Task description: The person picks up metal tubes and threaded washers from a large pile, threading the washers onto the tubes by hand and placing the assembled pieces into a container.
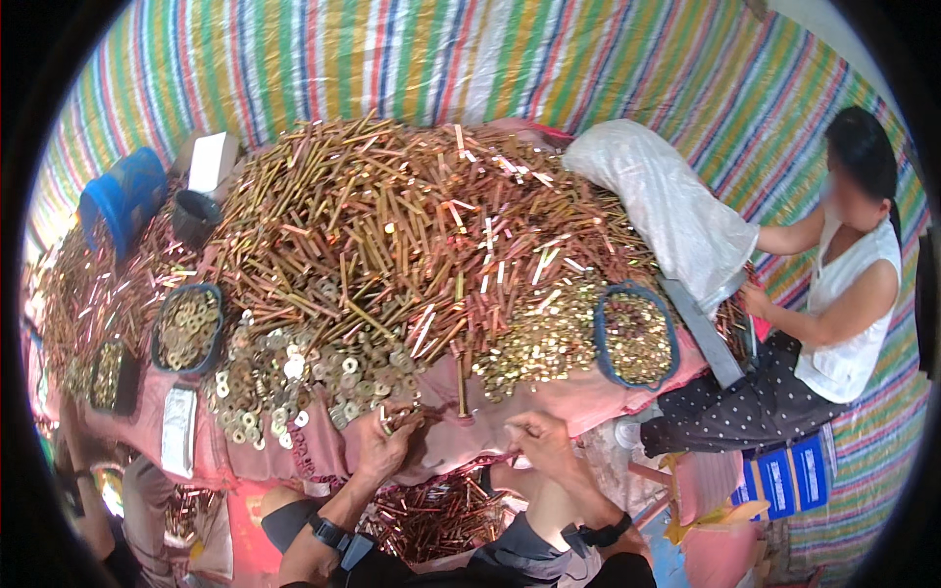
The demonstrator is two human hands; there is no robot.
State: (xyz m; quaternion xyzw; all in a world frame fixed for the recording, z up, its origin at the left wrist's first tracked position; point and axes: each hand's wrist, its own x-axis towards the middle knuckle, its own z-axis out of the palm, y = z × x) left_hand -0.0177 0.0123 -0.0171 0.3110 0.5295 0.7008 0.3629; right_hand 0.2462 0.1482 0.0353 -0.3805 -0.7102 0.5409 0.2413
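My left hand [386, 443] is closed at the near edge of a pink cloth [446, 443], beside a heap of flat round washers [368, 374]. Small shiny metal shows at its fingertips, too small to name. To the right, my right hand [539, 441] has its fingers curled into a pinch; what they hold, if anything, is hidden. Between and beyond the hands a long threaded bolt [461, 387] points toward me, at the front of a large mound of brassy bolts [392, 225]. Small golden nuts [534, 338] are heaped beyond my right hand.
A blue-rimmed basket [599, 343] of nuts stands right, a dark basket [157, 338] of washers left. More bolts [431, 524] lie below, between my legs. At right, a co-worker [848, 294] handles a white sack [667, 196] near a grey metal bar [701, 333]. Another person's arm [78, 470] is at left.
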